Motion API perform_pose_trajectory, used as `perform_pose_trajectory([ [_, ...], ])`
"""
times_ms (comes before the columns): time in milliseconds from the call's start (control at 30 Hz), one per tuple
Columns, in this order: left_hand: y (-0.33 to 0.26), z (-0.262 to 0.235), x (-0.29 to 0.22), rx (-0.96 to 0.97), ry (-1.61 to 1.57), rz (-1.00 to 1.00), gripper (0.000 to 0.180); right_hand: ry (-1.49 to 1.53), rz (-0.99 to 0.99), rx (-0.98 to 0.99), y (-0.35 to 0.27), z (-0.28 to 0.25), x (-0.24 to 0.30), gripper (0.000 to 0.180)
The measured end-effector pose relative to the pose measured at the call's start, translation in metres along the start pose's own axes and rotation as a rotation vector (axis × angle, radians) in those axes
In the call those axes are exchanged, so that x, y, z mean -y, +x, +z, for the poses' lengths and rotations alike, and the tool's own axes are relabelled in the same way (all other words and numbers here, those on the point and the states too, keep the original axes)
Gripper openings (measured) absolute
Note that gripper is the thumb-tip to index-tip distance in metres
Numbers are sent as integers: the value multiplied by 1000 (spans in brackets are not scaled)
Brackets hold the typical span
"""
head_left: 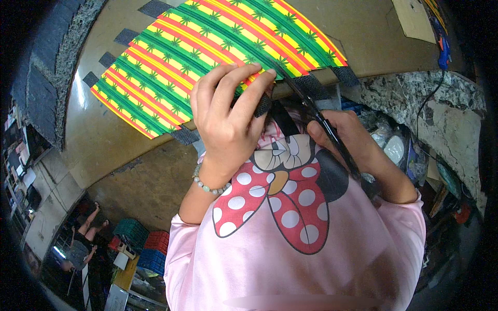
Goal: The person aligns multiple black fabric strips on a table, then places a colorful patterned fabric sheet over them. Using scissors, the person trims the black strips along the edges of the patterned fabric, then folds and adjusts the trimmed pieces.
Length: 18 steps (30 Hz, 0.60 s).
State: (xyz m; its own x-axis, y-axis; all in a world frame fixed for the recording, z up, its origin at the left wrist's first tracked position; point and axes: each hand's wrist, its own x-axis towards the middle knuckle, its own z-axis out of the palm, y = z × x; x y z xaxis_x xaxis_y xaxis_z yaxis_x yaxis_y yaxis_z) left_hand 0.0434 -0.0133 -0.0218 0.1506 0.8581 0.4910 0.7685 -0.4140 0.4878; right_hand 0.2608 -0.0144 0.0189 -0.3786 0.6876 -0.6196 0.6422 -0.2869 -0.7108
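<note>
A striped sheet [207,39] in red, yellow and green with small leaf prints lies on the brown table [124,147]. It seems made of several strips side by side, and black mesh ends [346,75] stick out along its edges. My left hand [228,106] is closed over the near edge, gripping the sheet, with a bit of black mesh under the fingers; the thumb is hidden. My right hand [347,135] grips long black scissors [324,123]. Their blades point up and left and lie at the sheet's near edge, beside my left fingertips, close to a mesh end.
A tan board [414,20] lies at the table's far right, near a blue-handled tool [444,51]. Clear plastic bags [381,135] are heaped right of my forearm. At lower left stand coloured crates [151,260], and another person [83,243] is further off.
</note>
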Motion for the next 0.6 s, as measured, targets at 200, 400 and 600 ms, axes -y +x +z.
perform_pose_trajectory([
  [200,2,-3,1,8,-45,-3,33,-33,-66,-18,0,-1,-3,60],
  [400,-3,-24,6,62,-54,-32,34,95,-201,165,-3,-6,-14,37],
  [600,-10,-12,11,-34,-43,27,32,131,-453,76,-11,13,-17,38],
])
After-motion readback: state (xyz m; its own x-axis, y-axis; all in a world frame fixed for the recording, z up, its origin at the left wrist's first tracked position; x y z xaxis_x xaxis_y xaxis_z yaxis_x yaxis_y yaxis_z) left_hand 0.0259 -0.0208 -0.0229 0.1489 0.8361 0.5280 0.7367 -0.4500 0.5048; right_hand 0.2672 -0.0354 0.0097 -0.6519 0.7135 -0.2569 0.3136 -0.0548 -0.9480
